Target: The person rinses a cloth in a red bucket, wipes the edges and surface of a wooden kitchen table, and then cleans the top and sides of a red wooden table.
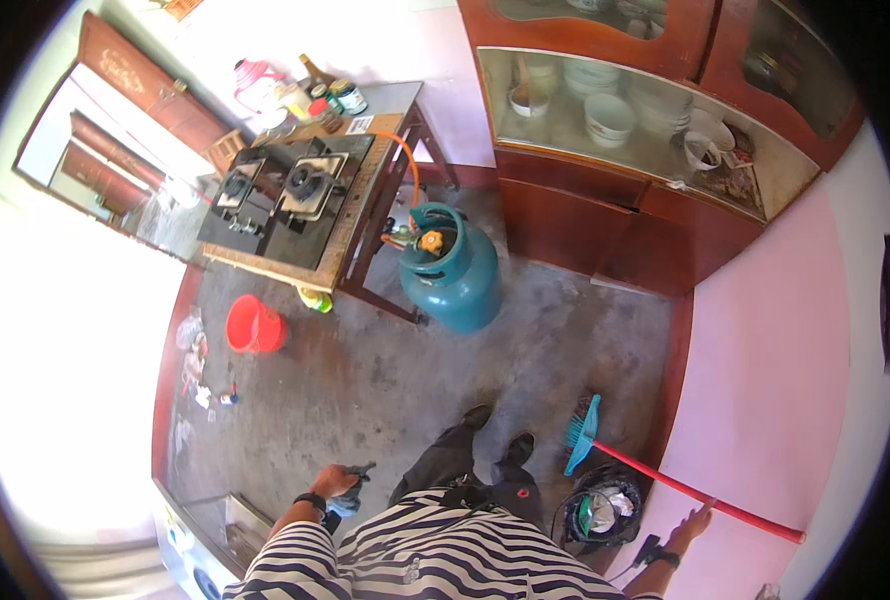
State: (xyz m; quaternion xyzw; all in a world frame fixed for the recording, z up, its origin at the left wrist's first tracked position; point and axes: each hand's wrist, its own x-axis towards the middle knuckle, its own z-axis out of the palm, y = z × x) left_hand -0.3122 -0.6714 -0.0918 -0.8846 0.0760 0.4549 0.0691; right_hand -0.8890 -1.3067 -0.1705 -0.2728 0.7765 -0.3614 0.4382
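My left hand (331, 481) is closed around a crumpled grey-blue cloth (351, 495), held beside my left hip. On the other side, my right hand (686, 531) reaches out with extended fingers. Its fingertips meet the red handle (745, 516) of a broom in the picture; the hand is not wrapped around it. The broom's blue head (581, 435) is low by the floor, bristles facing left, and the handle slants along the pink wall. Just below the broom, a black-lined waste bin (629, 534) holds crumpled white waste and a green wrapper.
Ahead stands a teal gas cylinder (456, 292) beside a table with a black two-burner gas stove (284, 199). An orange hose (413, 161) links them. A red bucket (256, 326) and litter (196, 360) lie left. A wooden cabinet (565, 214) with bowls fills the far right.
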